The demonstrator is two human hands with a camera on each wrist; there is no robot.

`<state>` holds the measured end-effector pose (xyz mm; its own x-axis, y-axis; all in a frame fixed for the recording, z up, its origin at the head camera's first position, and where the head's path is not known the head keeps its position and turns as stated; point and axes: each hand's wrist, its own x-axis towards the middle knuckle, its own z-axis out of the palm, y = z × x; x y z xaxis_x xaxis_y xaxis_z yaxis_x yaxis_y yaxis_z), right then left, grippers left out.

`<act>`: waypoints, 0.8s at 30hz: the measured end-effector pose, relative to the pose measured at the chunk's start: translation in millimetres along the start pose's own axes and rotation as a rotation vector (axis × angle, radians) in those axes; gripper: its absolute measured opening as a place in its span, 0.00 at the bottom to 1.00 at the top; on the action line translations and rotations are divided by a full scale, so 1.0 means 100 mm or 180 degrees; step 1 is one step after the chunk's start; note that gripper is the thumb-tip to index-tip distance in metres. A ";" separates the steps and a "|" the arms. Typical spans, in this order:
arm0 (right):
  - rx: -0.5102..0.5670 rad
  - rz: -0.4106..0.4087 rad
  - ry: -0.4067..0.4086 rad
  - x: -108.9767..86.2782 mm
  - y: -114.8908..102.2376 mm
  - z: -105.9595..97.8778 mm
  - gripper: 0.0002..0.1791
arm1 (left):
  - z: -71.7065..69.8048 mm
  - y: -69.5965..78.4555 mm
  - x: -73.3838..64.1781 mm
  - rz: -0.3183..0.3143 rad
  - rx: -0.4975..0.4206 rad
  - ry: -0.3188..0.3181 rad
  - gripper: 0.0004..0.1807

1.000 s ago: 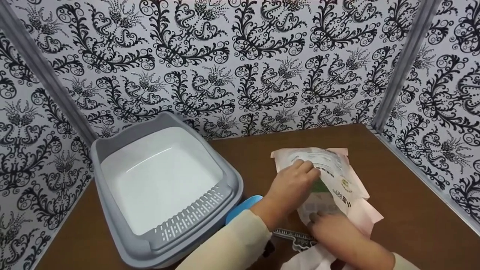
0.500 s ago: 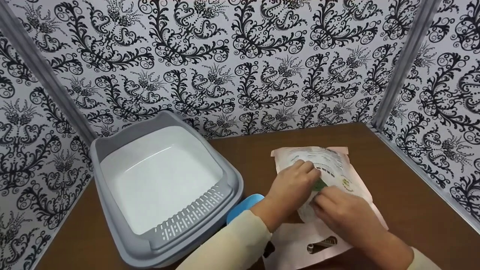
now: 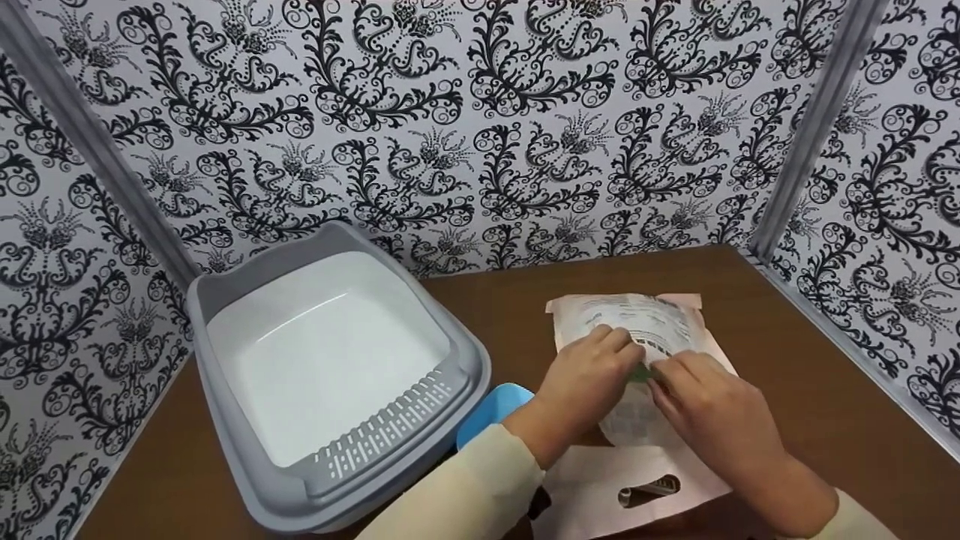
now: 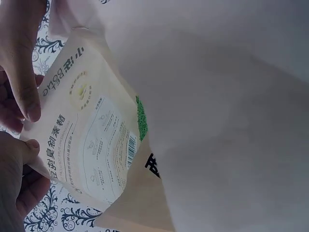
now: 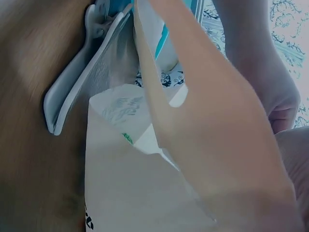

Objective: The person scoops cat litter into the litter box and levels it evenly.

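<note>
A pale pink printed bag lies on the brown table, its handle flap with a cut-out slot turned toward the front edge. My left hand pinches the bag near its middle. Close beside it, my right hand pinches the bag too, its thumb and fingers near the left hand's fingertips. Between the hands shows a grainy green patch, next to a printed panel with a barcode. Both hands appear at the panel's edge in the left wrist view. The flap hides part of the bag in the right wrist view.
A grey-rimmed litter box with a white inside and slotted front ledge stands at left. Beside it sits a blue container-like piece, partly behind my left forearm. A grey two-armed tool lies by the bag. Patterned walls enclose the table.
My right hand has moved up from the bag's lower part to beside the left hand. The handle flap has come to lie flat toward the front, over the grey tool. My left hand stays put.
</note>
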<state>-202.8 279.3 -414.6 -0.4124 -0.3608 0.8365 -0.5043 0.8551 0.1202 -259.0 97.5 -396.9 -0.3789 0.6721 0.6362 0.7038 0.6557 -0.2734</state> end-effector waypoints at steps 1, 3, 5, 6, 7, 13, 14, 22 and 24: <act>0.0007 -0.0005 -0.0008 0.00 0.00 0.01 0.10 | 0.00 0.00 0.00 0.0014 0.0020 -0.0010 0.08; 0.0024 -0.0005 -0.0013 -0.01 0.00 0.02 0.07 | 0.00 0.00 -0.02 0.0038 0.0065 -0.0031 0.09; 0.0049 0.0013 -0.0014 -0.01 0.01 0.03 0.06 | -0.02 -0.01 -0.03 0.0053 0.0092 -0.0057 0.08; 0.0068 0.0031 -0.0021 -0.01 0.01 0.03 0.05 | -0.03 -0.01 -0.04 0.0065 0.0103 -0.0069 0.08; 0.0085 0.0052 -0.0035 0.00 0.01 0.03 0.05 | -0.04 -0.02 -0.05 0.0077 0.0113 -0.0086 0.08; 0.0232 0.0123 -0.0240 0.10 -0.04 0.08 0.07 | -0.07 -0.11 -0.11 0.0039 0.0144 -0.0126 0.08; 0.0269 0.0136 -0.0278 0.12 -0.05 0.09 0.08 | -0.08 -0.13 -0.12 0.0010 0.0147 -0.0127 0.09; 0.0605 0.0497 -0.0736 0.36 -0.22 0.20 0.09 | -0.16 -0.27 -0.23 -0.0376 0.0141 -0.0301 0.08; 0.0754 0.0644 -0.0922 0.42 -0.26 0.23 0.08 | -0.17 -0.30 -0.27 -0.0490 0.0112 -0.0370 0.07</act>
<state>-224.2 233.3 -395.3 -0.7000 -0.3131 0.6418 -0.5379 0.8224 -0.1854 -260.0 53.7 -393.1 -0.5486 0.5969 0.5854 0.6116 0.7639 -0.2057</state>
